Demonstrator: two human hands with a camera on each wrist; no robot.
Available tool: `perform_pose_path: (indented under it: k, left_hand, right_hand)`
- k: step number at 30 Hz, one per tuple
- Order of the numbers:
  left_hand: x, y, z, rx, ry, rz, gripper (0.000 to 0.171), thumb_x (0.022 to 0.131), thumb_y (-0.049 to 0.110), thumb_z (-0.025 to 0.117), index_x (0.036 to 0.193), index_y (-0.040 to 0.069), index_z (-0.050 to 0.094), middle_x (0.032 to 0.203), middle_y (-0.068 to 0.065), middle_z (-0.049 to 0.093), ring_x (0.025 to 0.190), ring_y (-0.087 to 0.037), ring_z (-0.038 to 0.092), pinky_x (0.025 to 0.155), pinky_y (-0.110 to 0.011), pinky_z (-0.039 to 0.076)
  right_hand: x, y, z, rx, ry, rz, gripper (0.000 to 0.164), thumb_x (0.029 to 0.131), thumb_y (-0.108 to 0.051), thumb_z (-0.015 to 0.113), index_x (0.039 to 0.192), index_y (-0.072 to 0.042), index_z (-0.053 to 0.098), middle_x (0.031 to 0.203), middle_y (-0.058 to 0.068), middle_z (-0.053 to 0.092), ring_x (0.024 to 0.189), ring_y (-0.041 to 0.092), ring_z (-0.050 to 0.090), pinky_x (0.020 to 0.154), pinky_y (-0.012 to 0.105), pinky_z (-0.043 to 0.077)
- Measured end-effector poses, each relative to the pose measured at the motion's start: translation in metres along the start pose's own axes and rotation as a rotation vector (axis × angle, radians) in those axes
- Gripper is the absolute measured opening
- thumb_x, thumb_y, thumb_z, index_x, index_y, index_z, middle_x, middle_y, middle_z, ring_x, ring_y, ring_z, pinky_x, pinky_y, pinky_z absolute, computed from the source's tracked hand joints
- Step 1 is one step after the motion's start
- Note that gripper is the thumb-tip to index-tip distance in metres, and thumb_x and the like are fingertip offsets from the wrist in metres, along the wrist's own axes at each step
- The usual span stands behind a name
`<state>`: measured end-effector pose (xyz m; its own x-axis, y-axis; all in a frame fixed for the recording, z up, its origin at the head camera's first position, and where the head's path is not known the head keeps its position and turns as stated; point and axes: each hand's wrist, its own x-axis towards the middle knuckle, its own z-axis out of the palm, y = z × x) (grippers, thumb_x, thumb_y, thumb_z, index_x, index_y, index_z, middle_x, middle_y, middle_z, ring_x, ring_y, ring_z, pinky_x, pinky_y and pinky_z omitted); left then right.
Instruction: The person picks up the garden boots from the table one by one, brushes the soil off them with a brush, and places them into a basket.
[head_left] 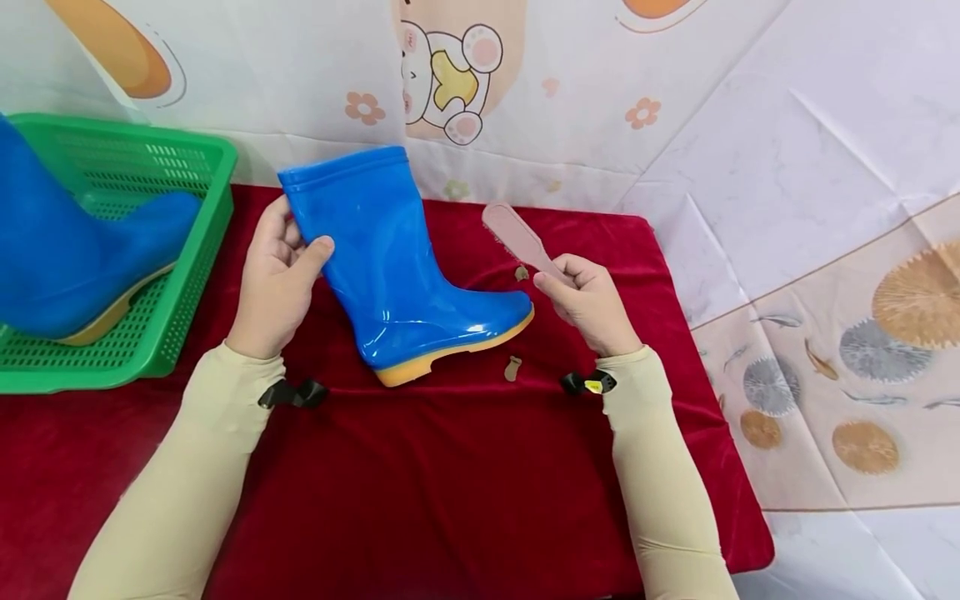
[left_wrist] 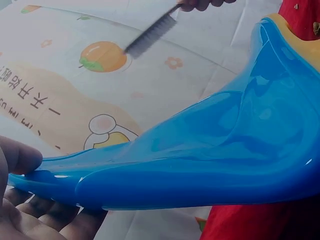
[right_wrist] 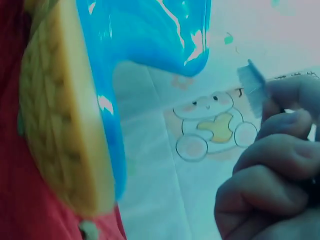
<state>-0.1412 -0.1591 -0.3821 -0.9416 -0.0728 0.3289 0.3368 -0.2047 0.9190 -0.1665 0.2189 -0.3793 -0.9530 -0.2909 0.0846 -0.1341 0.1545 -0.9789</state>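
Note:
A shiny blue rain boot with a yellow sole tilts in the middle of the head view, toe toward the right. My left hand grips the back of its shaft near the top rim, thumb on the outside and some fingers hidden behind. A pinkish-brown scrub brush is in my right hand, held by its handle above and beyond the boot's toe. The brush and boot are apart. In the right wrist view, the brush's pale bristles and the boot's patterned sole show.
A green plastic basket at the left holds another blue boot. Small brown clumps lie on the red cloth near the toe. A printed white curtain hangs behind the table.

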Motion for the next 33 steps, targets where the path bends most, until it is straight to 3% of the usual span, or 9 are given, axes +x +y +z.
perform_pose_path:
  k: [6,13,24,26,30,33]
  left_hand:
    - [0.0,0.001,0.0,-0.018,0.0,0.0,0.052,0.102,0.0,0.056,0.152,0.008,0.043,0.14,-0.019,0.059,0.117,-0.027,0.065,0.093,-0.025,0.058]
    - [0.0,0.001,-0.001,-0.034,-0.011,0.011,0.052,0.102,-0.001,0.056,0.152,0.007,0.043,0.14,-0.02,0.059,0.117,-0.028,0.065,0.094,-0.026,0.057]
    - [-0.003,0.002,-0.002,-0.009,-0.027,-0.02,0.052,0.103,0.004,0.059,0.153,0.009,0.044,0.141,-0.019,0.06,0.114,-0.024,0.069,0.089,-0.026,0.059]
    - [-0.004,0.003,-0.001,-0.003,-0.025,-0.024,0.052,0.103,0.005,0.06,0.153,0.01,0.045,0.141,-0.019,0.061,0.113,-0.023,0.069,0.088,-0.027,0.059]
    - [-0.005,0.006,0.003,-0.012,0.003,-0.014,0.051,0.103,0.007,0.06,0.152,0.01,0.047,0.138,-0.018,0.063,0.109,-0.024,0.07,0.085,-0.027,0.061]
    - [-0.006,0.007,0.008,-0.073,0.032,0.002,0.049,0.103,0.005,0.06,0.151,0.008,0.048,0.131,-0.018,0.067,0.103,-0.025,0.071,0.082,-0.027,0.061]
  right_hand:
    - [0.001,0.006,0.013,-0.005,-0.059,-0.067,0.025,0.1,-0.015,0.068,0.078,-0.008,0.059,0.054,0.001,0.041,0.048,0.016,0.034,0.042,0.025,0.026]
    - [0.004,0.017,0.013,-0.154,0.013,-0.053,0.035,0.096,-0.022,0.075,0.07,-0.01,0.054,0.056,0.0,0.043,0.054,0.015,0.038,0.048,0.025,0.029]
    - [0.004,0.022,0.011,-0.132,0.043,-0.065,0.031,0.098,-0.018,0.073,0.073,-0.007,0.057,0.06,0.002,0.045,0.057,0.017,0.036,0.048,0.026,0.031]
    - [0.004,0.022,0.011,-0.13,0.042,-0.066,0.031,0.098,-0.018,0.072,0.073,-0.008,0.058,0.062,0.001,0.048,0.058,0.016,0.037,0.049,0.026,0.032]
    - [0.005,0.021,0.009,-0.117,0.035,-0.071,0.033,0.098,-0.019,0.072,0.072,-0.007,0.056,0.081,-0.004,0.071,0.063,0.017,0.04,0.052,0.025,0.033]
    - [0.005,0.019,0.007,-0.109,0.037,-0.078,0.035,0.098,-0.019,0.072,0.071,-0.007,0.054,0.085,-0.005,0.073,0.063,0.017,0.04,0.051,0.026,0.032]
